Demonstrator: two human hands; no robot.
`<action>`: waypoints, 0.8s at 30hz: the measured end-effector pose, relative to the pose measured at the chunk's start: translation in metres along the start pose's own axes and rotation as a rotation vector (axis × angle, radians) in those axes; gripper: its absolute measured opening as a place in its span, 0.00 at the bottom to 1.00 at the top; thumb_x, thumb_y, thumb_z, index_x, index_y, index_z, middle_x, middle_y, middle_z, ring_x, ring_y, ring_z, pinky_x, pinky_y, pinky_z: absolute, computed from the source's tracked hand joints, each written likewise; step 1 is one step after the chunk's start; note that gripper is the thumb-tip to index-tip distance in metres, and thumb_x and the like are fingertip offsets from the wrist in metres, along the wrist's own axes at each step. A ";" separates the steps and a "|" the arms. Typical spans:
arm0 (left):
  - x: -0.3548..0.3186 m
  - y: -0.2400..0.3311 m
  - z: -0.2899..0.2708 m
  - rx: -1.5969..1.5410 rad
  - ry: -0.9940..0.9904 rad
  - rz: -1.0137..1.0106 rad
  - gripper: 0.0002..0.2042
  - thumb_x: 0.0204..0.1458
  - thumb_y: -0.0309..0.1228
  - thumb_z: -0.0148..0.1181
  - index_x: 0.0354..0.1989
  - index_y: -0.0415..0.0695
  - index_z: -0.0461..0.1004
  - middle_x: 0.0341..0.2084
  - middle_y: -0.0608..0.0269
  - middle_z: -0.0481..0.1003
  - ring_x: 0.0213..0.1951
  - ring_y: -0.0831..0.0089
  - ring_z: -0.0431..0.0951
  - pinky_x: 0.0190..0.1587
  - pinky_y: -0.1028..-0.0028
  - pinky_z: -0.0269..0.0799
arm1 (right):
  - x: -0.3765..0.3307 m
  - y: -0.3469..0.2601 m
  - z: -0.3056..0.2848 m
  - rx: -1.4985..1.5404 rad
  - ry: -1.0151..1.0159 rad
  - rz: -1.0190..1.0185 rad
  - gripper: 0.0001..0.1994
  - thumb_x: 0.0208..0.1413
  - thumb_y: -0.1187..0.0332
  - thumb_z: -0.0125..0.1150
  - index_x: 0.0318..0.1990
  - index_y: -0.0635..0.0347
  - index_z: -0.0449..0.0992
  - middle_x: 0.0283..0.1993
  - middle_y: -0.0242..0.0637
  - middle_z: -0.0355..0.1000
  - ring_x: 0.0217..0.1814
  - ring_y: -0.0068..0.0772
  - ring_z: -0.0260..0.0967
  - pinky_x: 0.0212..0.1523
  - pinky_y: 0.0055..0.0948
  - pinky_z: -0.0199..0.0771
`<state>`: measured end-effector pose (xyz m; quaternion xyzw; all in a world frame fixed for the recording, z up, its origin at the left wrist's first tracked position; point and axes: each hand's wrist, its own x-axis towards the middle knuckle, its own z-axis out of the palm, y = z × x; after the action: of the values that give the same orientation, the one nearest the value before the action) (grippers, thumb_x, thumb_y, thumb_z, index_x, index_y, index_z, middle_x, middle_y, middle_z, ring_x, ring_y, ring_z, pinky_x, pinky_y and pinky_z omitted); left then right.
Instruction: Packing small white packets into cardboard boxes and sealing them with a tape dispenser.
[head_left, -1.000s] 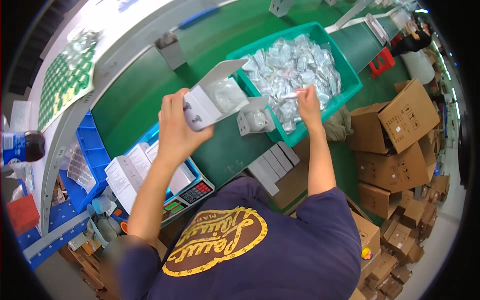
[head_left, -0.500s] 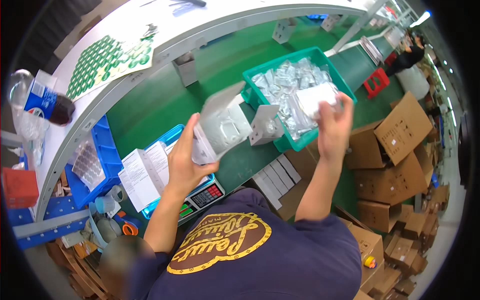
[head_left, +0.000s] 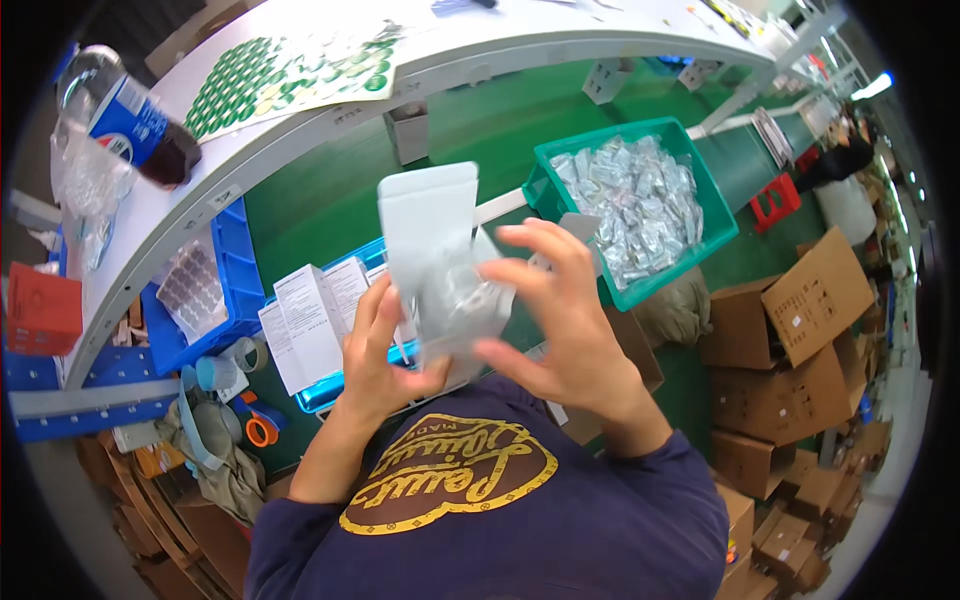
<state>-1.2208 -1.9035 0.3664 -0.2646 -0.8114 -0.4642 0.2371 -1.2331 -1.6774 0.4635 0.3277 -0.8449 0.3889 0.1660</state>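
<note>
Packing step, head view. The left hand (head_left: pixel 375 355) grips the small white carton (head_left: pixel 440 265) from below, its top flap standing open, held near the chest over the green table (head_left: pixel 330 205). The right hand (head_left: pixel 555 320), fingers spread and curled, presses a clear packet (head_left: pixel 470 305) against the carton mouth. Judged step: insertion under way. The next move calls for seating the packet fully, then folding the flap. Teal bin (head_left: pixel 720 225) of packets lies far right.
</note>
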 end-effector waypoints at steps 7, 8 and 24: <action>-0.024 0.021 -0.034 -0.371 -0.279 -0.273 0.38 0.33 0.26 0.70 0.60 0.45 0.64 0.56 0.43 0.60 0.54 0.53 0.71 0.50 0.63 0.74 | -0.038 0.010 0.052 0.690 -0.187 0.215 0.33 0.49 0.62 0.66 0.63 0.61 0.64 0.69 0.58 0.52 0.66 0.51 0.61 0.62 0.42 0.64; -0.023 0.023 -0.031 -0.502 -0.261 -0.405 0.35 0.36 0.26 0.71 0.58 0.44 0.64 0.54 0.48 0.62 0.56 0.55 0.69 0.52 0.63 0.75 | -0.035 0.014 0.054 0.643 -0.276 0.212 0.30 0.50 0.60 0.63 0.61 0.61 0.68 0.68 0.58 0.52 0.65 0.51 0.62 0.61 0.41 0.65; -0.032 0.023 0.000 -0.528 -0.203 -0.527 0.33 0.47 0.33 0.70 0.62 0.47 0.61 0.66 0.53 0.54 0.64 0.58 0.63 0.53 0.62 0.73 | -0.007 0.029 0.048 0.730 -0.430 0.309 0.19 0.58 0.69 0.58 0.56 0.62 0.73 0.57 0.46 0.71 0.64 0.43 0.65 0.63 0.36 0.62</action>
<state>-1.1819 -1.9005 0.3607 -0.1437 -0.7233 -0.6737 -0.0480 -1.2492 -1.6970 0.4131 0.3080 -0.7068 0.6046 -0.2000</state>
